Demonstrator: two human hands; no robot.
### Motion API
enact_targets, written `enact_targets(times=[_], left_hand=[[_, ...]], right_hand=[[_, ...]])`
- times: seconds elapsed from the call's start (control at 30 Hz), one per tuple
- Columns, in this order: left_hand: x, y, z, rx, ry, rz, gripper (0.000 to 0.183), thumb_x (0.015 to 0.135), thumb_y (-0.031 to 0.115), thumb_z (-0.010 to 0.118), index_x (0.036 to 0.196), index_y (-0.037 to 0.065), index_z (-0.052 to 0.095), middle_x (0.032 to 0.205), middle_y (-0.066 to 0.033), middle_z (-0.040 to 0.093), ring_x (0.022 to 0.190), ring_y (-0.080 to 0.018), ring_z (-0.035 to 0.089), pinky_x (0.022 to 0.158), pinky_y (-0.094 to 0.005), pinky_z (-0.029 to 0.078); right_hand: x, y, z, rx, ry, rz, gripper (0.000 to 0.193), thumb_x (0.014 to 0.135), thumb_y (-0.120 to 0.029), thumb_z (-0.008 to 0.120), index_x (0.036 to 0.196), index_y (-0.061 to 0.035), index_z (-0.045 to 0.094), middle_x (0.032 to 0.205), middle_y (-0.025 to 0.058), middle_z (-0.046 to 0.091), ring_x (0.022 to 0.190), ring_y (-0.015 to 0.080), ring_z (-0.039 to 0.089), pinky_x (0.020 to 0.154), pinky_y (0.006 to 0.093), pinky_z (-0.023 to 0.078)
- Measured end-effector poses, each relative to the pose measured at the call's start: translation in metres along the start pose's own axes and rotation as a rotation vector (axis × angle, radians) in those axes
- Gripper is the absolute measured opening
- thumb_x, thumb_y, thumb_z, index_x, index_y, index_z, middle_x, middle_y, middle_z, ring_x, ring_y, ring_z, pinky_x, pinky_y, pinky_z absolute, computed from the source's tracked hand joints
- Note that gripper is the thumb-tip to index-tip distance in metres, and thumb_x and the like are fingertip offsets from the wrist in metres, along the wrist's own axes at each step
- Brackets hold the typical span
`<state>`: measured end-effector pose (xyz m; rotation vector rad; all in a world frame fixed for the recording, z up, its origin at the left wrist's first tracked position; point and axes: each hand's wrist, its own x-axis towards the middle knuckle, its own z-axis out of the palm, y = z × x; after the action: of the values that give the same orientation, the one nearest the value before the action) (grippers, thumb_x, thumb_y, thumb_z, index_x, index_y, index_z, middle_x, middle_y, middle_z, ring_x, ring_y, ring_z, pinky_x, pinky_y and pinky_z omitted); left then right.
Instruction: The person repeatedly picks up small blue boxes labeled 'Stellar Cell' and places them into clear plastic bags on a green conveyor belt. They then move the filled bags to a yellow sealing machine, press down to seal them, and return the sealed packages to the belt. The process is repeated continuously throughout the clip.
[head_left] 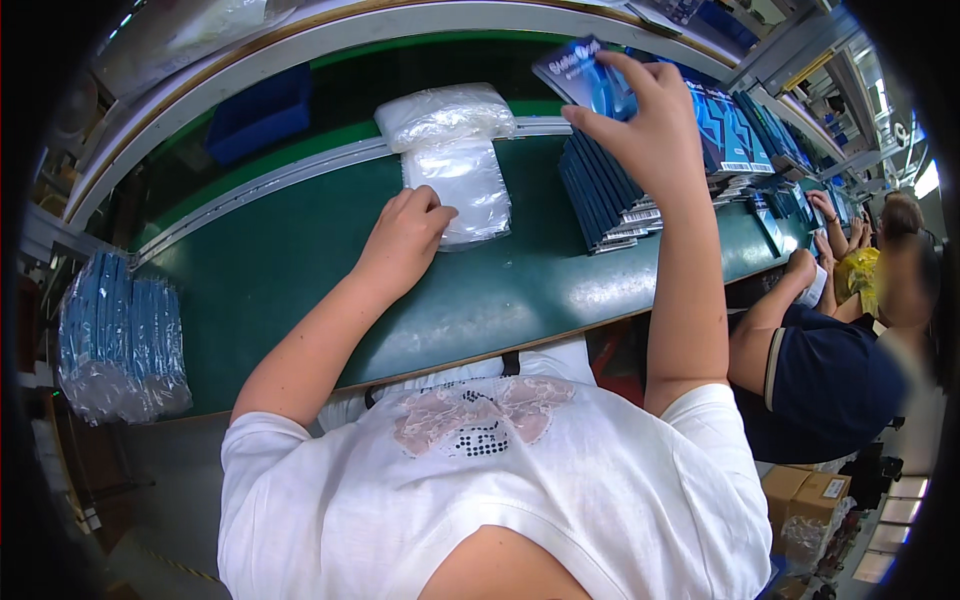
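Note:
A pile of clear plastic bags [458, 175] lies on the green table ahead of me, with a bunched, thicker part at its far end. My left hand [405, 238] rests at the pile's near left edge, its fingers curled and closed on the top bag. At the far right, my right hand [650, 125] grips a thin blue printed box [590, 80] between thumb and fingers. That box is tilted above a tall stack of similar blue boxes [600, 190]; the palm hides part of it.
Bagged blue boxes [125, 330] stand at the table's left end. A blue bin [260, 115] sits beyond the metal rail. More blue boxes [735, 130] are stacked to the right, where co-workers [830, 360] sit along the bench. Cardboard cartons [805, 500] are on the floor.

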<state>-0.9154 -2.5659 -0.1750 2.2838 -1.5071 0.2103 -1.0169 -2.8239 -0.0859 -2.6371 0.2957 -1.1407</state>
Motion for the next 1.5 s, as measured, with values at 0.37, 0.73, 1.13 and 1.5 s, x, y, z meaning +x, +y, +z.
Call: enact_targets(times=[0.37,0.73,1.13,1.5], left_hand=[[0.007,0.007,-0.004,-0.246,0.145,-0.116,0.018,0.081,-0.002,0.061,0.098,0.0,0.064,0.086,-0.0104,0.053,0.078,-0.0234,0.055,0.07,-0.0307,0.046],[0.017,0.005,-0.021,-0.814,-0.019,-0.744,0.015,0.078,-0.003,0.064,0.092,0.0,0.069,0.082,-0.0047,0.064,0.074,-0.012,0.06,0.069,-0.0251,0.048],[0.006,0.041,-0.023,-0.838,-0.082,-0.532,0.022,0.082,0.001,0.062,0.104,0.001,0.059,0.088,-0.0035,0.056,0.081,-0.0107,0.057,0.074,-0.0247,0.047],[0.01,0.037,-0.004,-1.747,0.334,-0.936,0.025,0.086,0.005,0.056,0.109,-0.005,0.054,0.105,-0.0135,0.062,0.095,-0.0211,0.062,0.086,-0.0342,0.049]], right_hand=[[-0.113,-0.027,0.05,2.047,-0.615,0.962,0.046,0.089,-0.025,0.059,0.124,0.0016,0.045,0.096,0.0102,0.06,0.075,0.0127,0.06,0.062,0.0243,0.051],[-0.105,-0.026,0.088,2.062,-0.9,0.909,0.059,0.081,-0.006,0.065,0.13,0.0125,0.036,0.105,0.0163,0.062,0.085,0.016,0.067,0.077,0.0268,0.055],[-0.122,-0.048,0.082,1.617,-0.283,1.101,0.02,0.078,-0.005,0.071,0.089,0.003,0.057,0.084,0.0085,0.064,0.075,0.0101,0.06,0.067,0.0221,0.047],[-0.115,-0.057,0.035,1.259,-0.59,0.679,0.059,0.074,-0.017,0.077,0.123,0.0043,0.051,0.086,0.0082,0.063,0.074,0.0103,0.059,0.067,0.0227,0.048]])
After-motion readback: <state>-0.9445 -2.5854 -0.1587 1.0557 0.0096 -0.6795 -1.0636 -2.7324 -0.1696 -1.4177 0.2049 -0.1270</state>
